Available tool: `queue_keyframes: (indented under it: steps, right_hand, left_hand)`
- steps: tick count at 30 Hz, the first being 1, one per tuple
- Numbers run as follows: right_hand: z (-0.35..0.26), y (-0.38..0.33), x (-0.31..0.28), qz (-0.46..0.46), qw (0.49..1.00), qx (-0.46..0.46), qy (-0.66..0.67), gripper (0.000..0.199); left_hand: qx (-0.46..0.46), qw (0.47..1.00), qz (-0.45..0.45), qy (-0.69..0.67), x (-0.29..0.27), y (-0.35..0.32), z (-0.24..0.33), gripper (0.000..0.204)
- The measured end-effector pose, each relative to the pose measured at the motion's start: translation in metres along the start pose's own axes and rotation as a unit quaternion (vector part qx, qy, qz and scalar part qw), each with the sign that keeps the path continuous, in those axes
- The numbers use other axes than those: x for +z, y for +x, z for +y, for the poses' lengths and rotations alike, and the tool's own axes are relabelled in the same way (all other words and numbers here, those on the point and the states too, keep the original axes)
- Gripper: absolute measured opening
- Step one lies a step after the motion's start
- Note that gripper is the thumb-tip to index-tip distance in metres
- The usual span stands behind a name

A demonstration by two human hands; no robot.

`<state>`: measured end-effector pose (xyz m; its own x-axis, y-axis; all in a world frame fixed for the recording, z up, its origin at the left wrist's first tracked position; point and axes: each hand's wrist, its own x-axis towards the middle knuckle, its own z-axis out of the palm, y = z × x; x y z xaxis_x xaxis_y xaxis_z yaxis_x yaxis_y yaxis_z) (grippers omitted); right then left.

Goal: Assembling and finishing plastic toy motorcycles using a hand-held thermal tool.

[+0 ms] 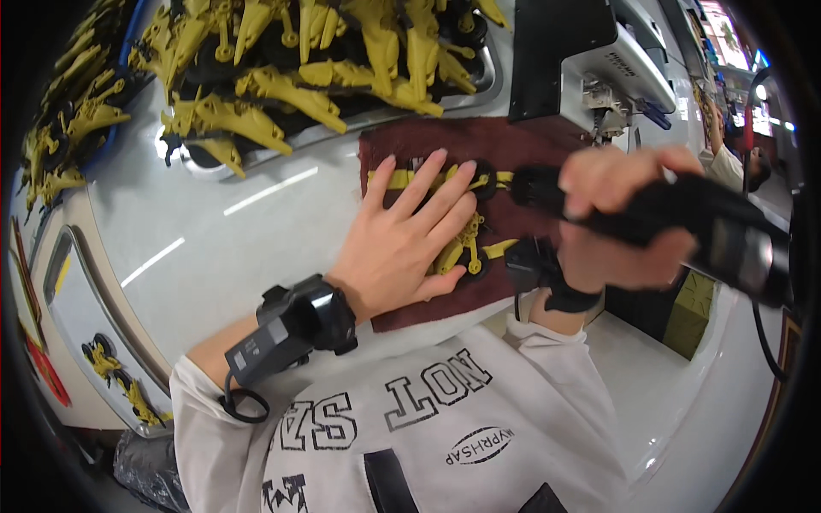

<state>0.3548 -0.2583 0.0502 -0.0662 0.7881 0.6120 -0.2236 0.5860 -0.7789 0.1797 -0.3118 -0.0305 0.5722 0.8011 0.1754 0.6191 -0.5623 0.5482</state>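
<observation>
My left hand (pixel 406 235) lies flat with its fingers spread over yellow toy motorcycle parts (pixel 466 244), pressing them onto a dark red cloth (pixel 402 318). Black wheels show among the parts beside the fingers. In my right hand (pixel 616 214), partly blurred, is a thick black electric screwdriver (pixel 684 209), with the fingers wrapped round its body. Its nose points left, close to the yellow piece by my left fingertips. Whether its tip touches that piece I cannot tell. Part of the toy is hidden under my left hand.
A metal tray (pixel 492 81) heaped with yellow toy motorcycle pieces stands at the back. Farther left is a blue-edged bin (pixel 128 38) of similar pieces. A black and white machine (pixel 590 64) stands behind the cloth. Another tray (pixel 73 291) with yellow motorcycles lies at left.
</observation>
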Motion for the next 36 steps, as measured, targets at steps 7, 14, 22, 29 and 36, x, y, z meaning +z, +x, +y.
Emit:
queue_keyframes:
  steps: [7, 14, 22, 29, 36]
  right_hand:
    - [-0.047, 0.065, -0.063, 0.188, 0.975, -0.081, -0.089, 0.052]
    - [-0.033, 0.057, -0.043, 0.226, 0.957, 0.007, -0.181, 0.041]
    - [-0.033, -0.013, 0.027, -0.059, 0.997, -0.040, 0.033, 0.070]
    - [-0.021, -0.020, 0.036, -0.075, 0.995, 0.037, 0.059, 0.074]
    - [0.002, -0.017, 0.035, -0.118, 0.987, 0.039, 0.098, 0.062]
  left_hand:
    - [0.001, 1.000, 0.009, 0.026, -0.001, -0.005, 0.004, 0.066]
    - [0.003, 1.000, 0.016, 0.024, -0.002, -0.005, 0.003, 0.069]
    - [0.013, 0.999, 0.032, 0.004, -0.001, -0.008, 0.005, 0.065]
    - [0.022, 0.998, 0.062, -0.024, 0.002, -0.010, 0.002, 0.048]
    - [0.018, 0.997, 0.056, -0.050, -0.001, -0.010, 0.000, 0.036]
